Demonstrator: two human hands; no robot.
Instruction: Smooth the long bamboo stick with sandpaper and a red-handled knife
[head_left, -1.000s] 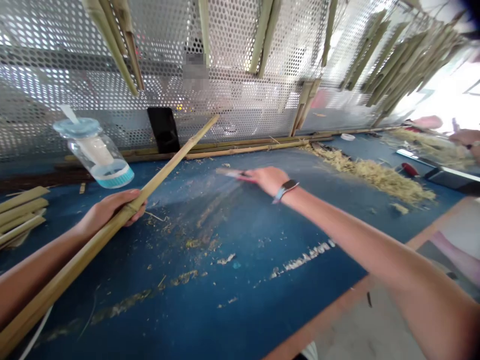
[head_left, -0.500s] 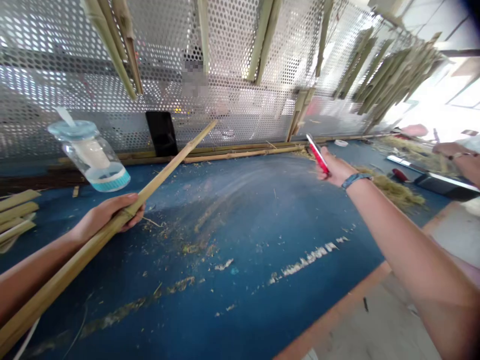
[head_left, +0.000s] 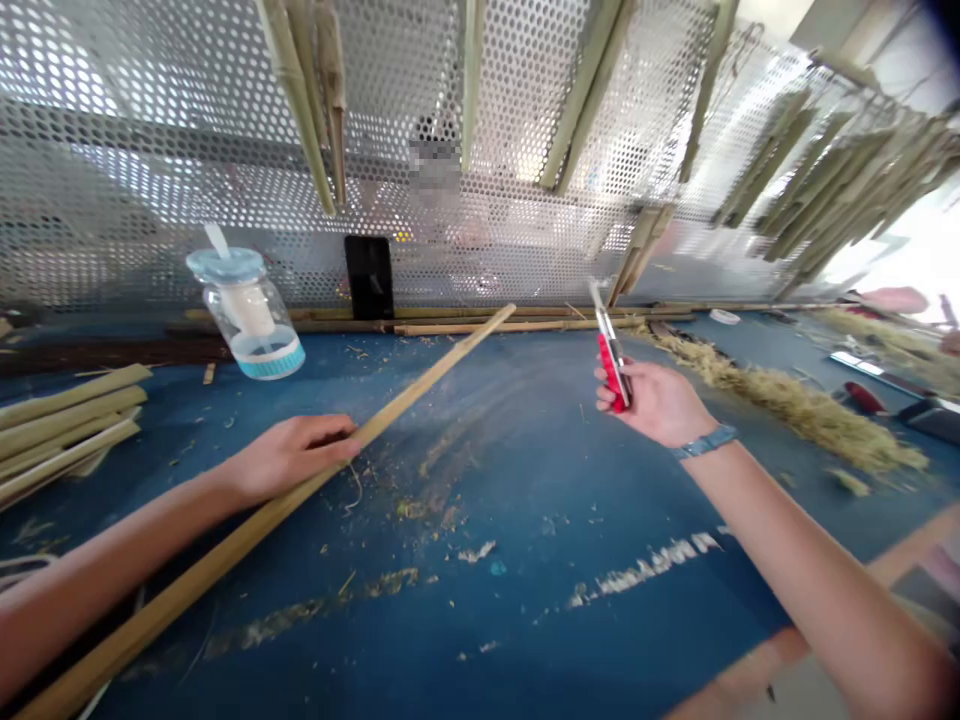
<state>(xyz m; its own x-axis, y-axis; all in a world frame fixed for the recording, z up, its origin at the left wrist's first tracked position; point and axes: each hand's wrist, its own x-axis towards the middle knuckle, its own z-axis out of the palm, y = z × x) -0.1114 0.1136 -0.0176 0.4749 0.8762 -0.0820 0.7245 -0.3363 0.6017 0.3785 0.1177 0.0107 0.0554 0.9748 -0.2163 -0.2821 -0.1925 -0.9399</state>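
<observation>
A long bamboo pole [head_left: 431, 378] runs slantwise from the lower left towards the back of the blue table, its far end tapering. My left hand [head_left: 292, 458] is closed on the pole at about its middle, fingers and thumb at its edges. Well to the right, apart from the pole, my right hand [head_left: 664, 402] grips a red utility knife [head_left: 613, 368]. The knife's blade end points up and away from me, slightly blurred. Fine shavings and scraps [head_left: 411, 510] lie on the tabletop between the hands.
A clear lidded bottle [head_left: 261, 318] and a black phone [head_left: 369, 278] stand at the back left. Split bamboo pieces [head_left: 71, 420] lie at left. Shavings [head_left: 795, 400] heap at right, near dark tools. Bamboo strips [head_left: 585, 95] hang on the perforated metal panel [head_left: 210, 170] behind.
The view has swung left. My left hand has shifted its hold on the pole, whose far end sits lower. The knife in my right hand has come nearer and turned more upright.
</observation>
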